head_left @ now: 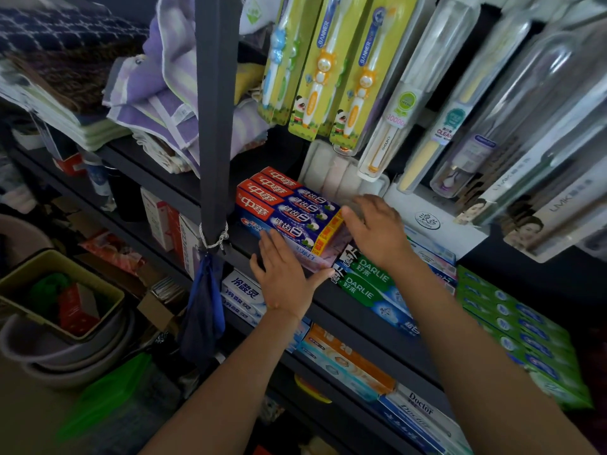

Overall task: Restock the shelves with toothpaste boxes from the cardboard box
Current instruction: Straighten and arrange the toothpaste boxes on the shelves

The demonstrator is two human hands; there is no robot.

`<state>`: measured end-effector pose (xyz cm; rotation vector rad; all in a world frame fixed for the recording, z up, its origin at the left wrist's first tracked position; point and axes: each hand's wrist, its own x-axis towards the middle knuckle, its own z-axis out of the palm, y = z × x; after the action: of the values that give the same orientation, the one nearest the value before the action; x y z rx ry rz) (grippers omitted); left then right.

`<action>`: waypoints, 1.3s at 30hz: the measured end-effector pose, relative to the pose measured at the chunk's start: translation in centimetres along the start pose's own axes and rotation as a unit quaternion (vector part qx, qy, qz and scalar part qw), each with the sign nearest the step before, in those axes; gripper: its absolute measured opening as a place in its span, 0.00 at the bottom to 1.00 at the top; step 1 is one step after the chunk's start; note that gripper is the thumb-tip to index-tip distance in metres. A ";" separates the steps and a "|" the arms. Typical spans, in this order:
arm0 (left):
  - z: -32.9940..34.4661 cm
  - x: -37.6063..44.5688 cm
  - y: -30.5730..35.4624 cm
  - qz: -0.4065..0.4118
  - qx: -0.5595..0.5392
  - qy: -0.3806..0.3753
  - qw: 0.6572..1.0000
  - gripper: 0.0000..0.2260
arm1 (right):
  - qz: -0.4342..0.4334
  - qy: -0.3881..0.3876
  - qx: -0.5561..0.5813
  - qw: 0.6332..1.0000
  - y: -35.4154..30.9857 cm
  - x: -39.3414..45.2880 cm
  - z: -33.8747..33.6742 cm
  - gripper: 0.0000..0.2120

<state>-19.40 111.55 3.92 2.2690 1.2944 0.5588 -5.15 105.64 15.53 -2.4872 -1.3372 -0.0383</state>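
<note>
Pressing flat, fingers straight, left hand [284, 272] against the front of the pale toothpaste box [307, 254] on the shelf [368, 318]; right hand [377, 229] curled over the red-and-blue toothpaste boxes [289, 205], gripping their end.

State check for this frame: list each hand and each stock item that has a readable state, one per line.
Left hand: fingers straight, pressing the pale toothpaste box.
Right hand: fingers on the stack's right end.
Red-and-blue toothpaste boxes: stacked flat on the shelf.
Darlie boxes: lying flat beside the stack.
Toothbrush packs: hanging upright above.
</note>
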 end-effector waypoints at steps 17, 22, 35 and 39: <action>-0.7 0.0 0.5 -0.011 -0.018 -0.008 1.000 0.61 | 0.001 -0.016 0.001 1.000 1.1 -2.1 -1.3 0.25; -0.7 -0.3 0.7 0.003 -0.071 0.020 0.997 0.61 | -0.002 -0.095 -0.101 0.990 -0.4 0.1 0.1 0.22; -0.9 0.1 1.0 0.011 -0.110 0.015 0.994 0.63 | 0.021 -0.133 -0.043 0.990 -1.7 0.2 0.1 0.26; -0.7 0.4 1.0 0.015 -0.117 0.027 0.993 0.63 | -0.003 -0.106 -0.092 0.990 -1.3 0.1 -0.1 0.24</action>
<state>-18.92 111.54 5.12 2.0948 1.1552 0.7456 -6.13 106.36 15.97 -2.7037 -1.4860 0.1086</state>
